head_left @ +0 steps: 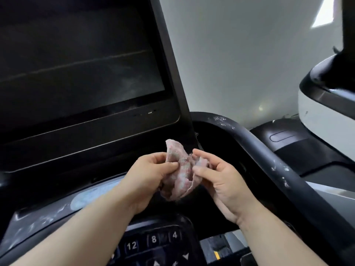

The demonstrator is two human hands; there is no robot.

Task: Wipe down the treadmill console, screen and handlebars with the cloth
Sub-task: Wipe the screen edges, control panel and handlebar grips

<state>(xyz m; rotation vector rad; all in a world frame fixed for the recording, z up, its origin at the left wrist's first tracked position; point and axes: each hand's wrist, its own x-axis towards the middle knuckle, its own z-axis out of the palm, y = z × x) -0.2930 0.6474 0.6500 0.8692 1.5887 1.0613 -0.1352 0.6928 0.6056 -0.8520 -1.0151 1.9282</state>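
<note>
Far below the screen [76, 60], three number keys [153, 239] read 12, 8 and 4. Nearer its bottom right corner, the left hand [146, 173] and right hand [221, 181] both pinch one pink cloth [180, 175]. One speckled handlebar [269, 162] curves right of the screen.

a gym, by the looks: a treadmill screen [76, 64], numbered keys [153, 239], another machine [326, 106] alongside.

The dark treadmill console [48, 208] bears whitish smears [90, 195] and keys [153, 239] marked 12, 8, 4.
</note>
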